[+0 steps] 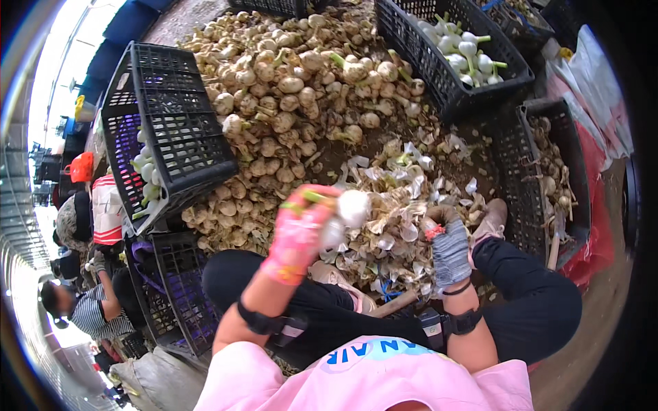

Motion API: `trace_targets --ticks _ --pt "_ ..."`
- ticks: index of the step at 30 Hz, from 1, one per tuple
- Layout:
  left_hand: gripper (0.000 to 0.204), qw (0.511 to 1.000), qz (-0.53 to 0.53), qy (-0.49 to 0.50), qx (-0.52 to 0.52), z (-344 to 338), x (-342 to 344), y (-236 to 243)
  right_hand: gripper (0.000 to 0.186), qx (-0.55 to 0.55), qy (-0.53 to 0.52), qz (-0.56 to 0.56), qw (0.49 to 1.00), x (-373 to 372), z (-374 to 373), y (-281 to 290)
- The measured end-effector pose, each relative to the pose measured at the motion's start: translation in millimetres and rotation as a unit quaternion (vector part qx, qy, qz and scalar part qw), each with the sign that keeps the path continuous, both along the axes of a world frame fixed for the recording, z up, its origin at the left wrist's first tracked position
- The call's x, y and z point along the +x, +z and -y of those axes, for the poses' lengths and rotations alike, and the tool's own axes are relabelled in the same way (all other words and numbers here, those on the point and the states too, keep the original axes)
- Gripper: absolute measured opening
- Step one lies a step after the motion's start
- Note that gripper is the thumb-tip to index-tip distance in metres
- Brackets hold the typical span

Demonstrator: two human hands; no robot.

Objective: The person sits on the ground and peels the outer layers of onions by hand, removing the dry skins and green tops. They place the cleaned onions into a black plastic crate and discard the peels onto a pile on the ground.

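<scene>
Head view shows left hand (300, 233) holding rounded, white, green-stemmed garlic bulbs (354, 208), right hand (449, 250) curled, contents unclear.

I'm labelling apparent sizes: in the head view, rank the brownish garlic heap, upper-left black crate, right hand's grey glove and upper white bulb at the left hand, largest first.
1. Garlic heap
2. Black crate
3. Grey glove
4. White bulb
</scene>
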State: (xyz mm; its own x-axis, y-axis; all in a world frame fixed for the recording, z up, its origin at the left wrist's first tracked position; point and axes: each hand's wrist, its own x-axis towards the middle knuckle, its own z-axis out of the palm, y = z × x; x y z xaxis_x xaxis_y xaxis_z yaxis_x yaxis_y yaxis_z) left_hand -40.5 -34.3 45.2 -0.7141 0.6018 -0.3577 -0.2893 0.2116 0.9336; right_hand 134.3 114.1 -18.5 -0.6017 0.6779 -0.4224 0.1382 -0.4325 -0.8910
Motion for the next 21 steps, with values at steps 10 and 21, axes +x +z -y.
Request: trace_targets --ticks 10,21 --pt "0.038 0.712 -0.667 0.219 0.021 115 -237 147 0.02 0.018 0.12 0.054 0.991 -10 0 3" --pt "0.053 0.841 -0.39 -0.051 -0.372 -82 -217 -120 0.022 -0.057 0.128 0.063 0.988 -5 -3 -13"
